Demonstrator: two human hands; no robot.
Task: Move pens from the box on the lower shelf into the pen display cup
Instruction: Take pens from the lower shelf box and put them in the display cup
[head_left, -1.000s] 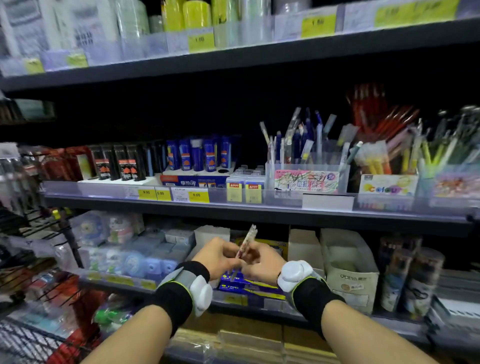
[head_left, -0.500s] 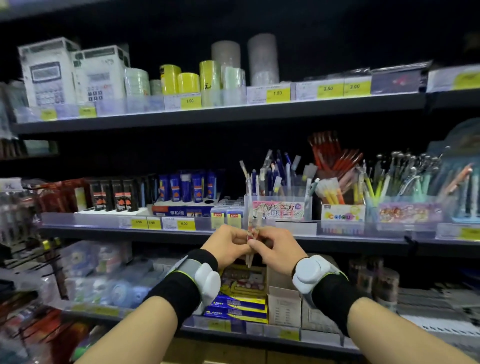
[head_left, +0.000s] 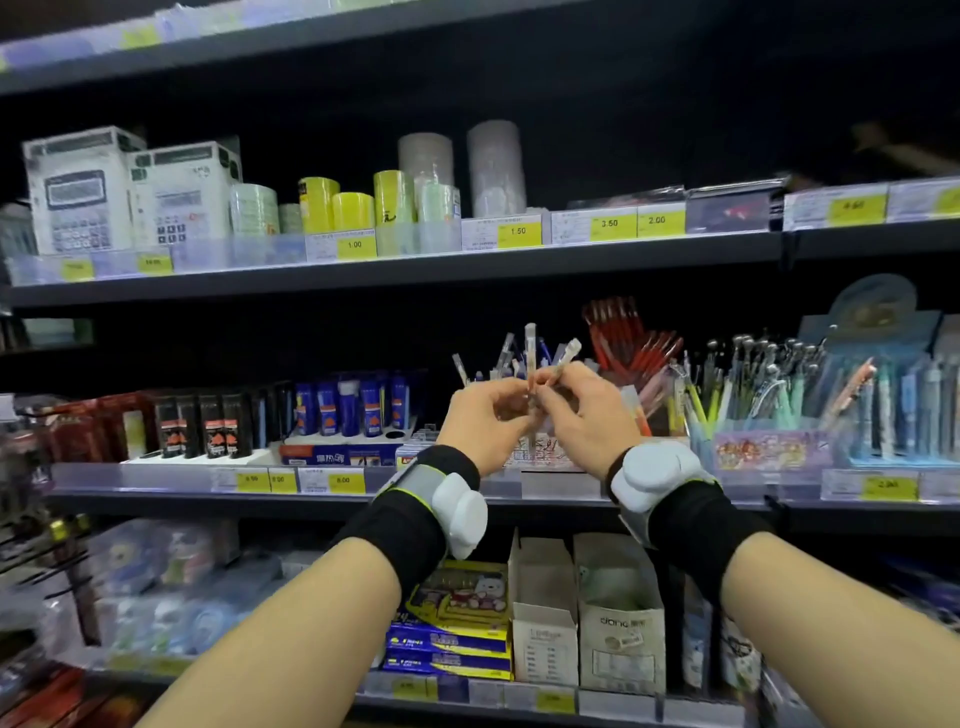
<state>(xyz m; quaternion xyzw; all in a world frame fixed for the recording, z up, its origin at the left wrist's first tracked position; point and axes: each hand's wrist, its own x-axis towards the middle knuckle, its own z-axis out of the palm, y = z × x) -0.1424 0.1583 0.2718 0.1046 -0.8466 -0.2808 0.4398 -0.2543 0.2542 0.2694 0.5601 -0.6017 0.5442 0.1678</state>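
My left hand (head_left: 480, 423) and my right hand (head_left: 587, 415) are raised together in front of the middle shelf. Between their fingertips they pinch a few clear pens (head_left: 531, 353) whose capped ends stick up above the fingers. Directly behind the hands stands the pen display cup (head_left: 540, 449), mostly hidden, with several pens rising from it. On the lower shelf, under my wrists, sits the yellow and blue pen box (head_left: 457, 603), open at the top.
White cartons (head_left: 621, 618) stand right of the pen box. Right of the cup are red pens (head_left: 631, 338) and cups of pastel pens (head_left: 763, 400). Blue and black bottles (head_left: 343, 405) fill the middle shelf's left. Calculators (head_left: 83, 192) and tape rolls line the shelf above.
Both hands rose with the pens from the box on the lower shelf to the front of the display cup. The camera tilted up, bringing the upper shelf into view.
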